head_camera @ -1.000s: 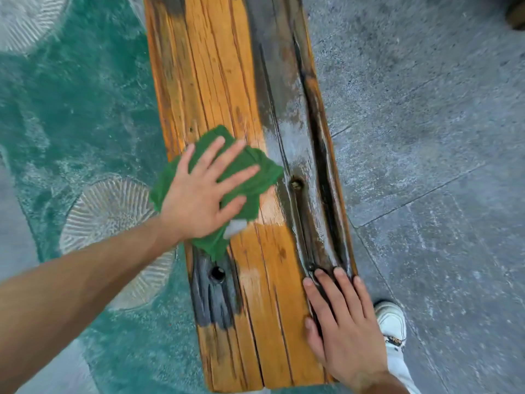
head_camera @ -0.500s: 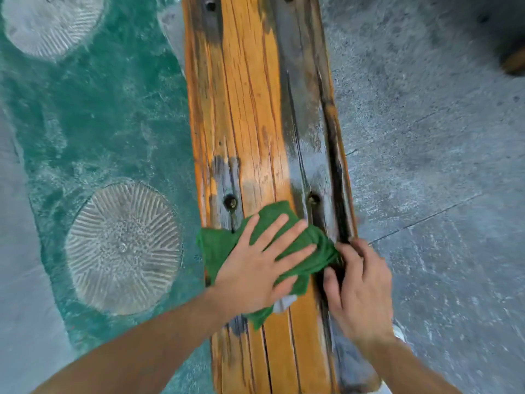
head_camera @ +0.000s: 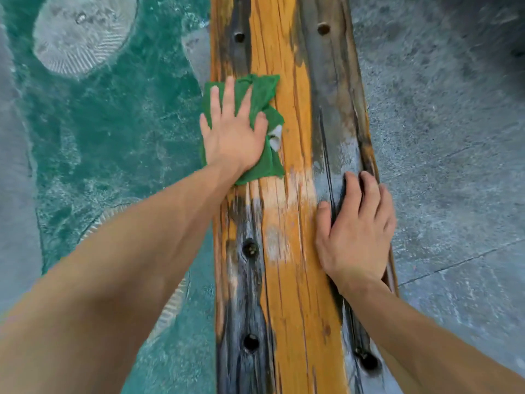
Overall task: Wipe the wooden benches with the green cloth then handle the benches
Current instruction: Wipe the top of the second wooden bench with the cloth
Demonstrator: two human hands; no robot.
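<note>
A long weathered wooden bench [head_camera: 289, 280] runs from the bottom of the view to the top, orange in the middle with grey-black worn strips and bolt holes. A crumpled green cloth [head_camera: 267, 98] lies on its left edge, with a small white tag showing. My left hand [head_camera: 233, 129] presses flat on the cloth with straight, spread fingers. My right hand [head_camera: 355, 231] rests on the grey right strip of the bench, nearer to me, its fingers lightly bent over the right edge.
Left of the bench is a teal painted floor [head_camera: 113, 123] with pale ribbed round patches [head_camera: 82, 32]. Grey concrete paving [head_camera: 454, 137] with joint lines lies to the right.
My left hand has slid the cloth from the middle of the bench to its left edge and farther away. My right hand has parted from the cloth and rests nearer to me.
</note>
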